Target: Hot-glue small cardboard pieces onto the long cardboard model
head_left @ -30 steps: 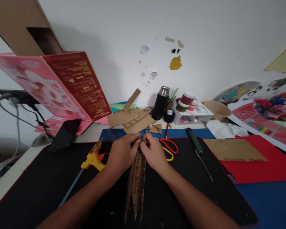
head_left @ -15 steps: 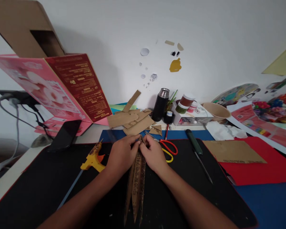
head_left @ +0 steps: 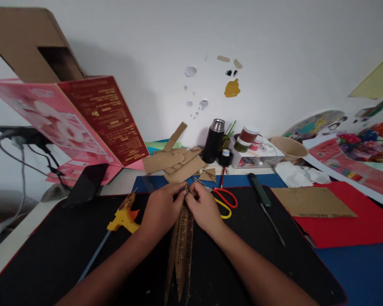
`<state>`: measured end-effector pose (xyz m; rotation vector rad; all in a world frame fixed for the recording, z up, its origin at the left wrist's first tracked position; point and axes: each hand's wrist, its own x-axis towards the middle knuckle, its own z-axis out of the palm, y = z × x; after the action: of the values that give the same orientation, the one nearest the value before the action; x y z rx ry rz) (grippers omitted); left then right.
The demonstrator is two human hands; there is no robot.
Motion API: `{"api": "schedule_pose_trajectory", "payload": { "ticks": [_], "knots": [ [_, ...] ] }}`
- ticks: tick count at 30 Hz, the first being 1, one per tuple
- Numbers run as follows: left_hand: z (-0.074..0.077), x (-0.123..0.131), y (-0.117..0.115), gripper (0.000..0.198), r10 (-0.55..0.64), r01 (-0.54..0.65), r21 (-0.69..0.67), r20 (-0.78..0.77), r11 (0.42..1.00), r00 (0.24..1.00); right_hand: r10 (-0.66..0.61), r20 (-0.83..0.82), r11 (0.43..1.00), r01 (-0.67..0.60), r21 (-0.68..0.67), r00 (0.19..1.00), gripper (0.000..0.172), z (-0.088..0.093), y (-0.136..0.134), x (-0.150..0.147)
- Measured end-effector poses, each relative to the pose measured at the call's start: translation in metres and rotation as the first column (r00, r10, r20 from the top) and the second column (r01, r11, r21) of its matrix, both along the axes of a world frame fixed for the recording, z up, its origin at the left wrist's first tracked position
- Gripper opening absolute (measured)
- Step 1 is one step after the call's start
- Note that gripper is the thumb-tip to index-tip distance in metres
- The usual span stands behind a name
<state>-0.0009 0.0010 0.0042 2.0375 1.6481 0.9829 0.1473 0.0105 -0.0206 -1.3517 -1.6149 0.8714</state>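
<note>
My left hand (head_left: 162, 211) and my right hand (head_left: 204, 207) pinch the far end of a bundle of long pointed cardboard strips (head_left: 181, 253) with printed characters. The strips run toward me over the black mat (head_left: 60, 246), their pointed tips near the bottom edge. Both hands press the top ends together from either side, with fingers closed on the cardboard. A yellow glue gun (head_left: 124, 214) lies just left of my left hand. Red and yellow scissors (head_left: 224, 199) lie just right of my right hand.
Cardboard scraps (head_left: 175, 161), a black flask (head_left: 214, 141), paint jars (head_left: 247, 137) and a paper bowl (head_left: 289, 148) stand at the back. A green-handled tool (head_left: 264, 204) lies right, near a cardboard sheet (head_left: 312, 202) on red paper. A pink box (head_left: 67, 123) and a phone (head_left: 87, 183) sit left.
The hands stay pinched on the strip ends, shifting only slightly. The view has drifted a little, so everything sits a bit lower and leftward.
</note>
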Motion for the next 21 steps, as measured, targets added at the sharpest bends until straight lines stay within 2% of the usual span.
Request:
{"api": "schedule_pose_trajectory", "payload": {
  "ticks": [21],
  "knots": [
    [-0.0011, -0.0005, -0.0001, 0.031, 0.006, -0.006, -0.019, 0.013, 1.000, 1.000, 0.011, -0.026, 0.999, -0.012, -0.036, 1.000, 0.020, -0.0047, 0.0001, -0.0012]
  ]
}}
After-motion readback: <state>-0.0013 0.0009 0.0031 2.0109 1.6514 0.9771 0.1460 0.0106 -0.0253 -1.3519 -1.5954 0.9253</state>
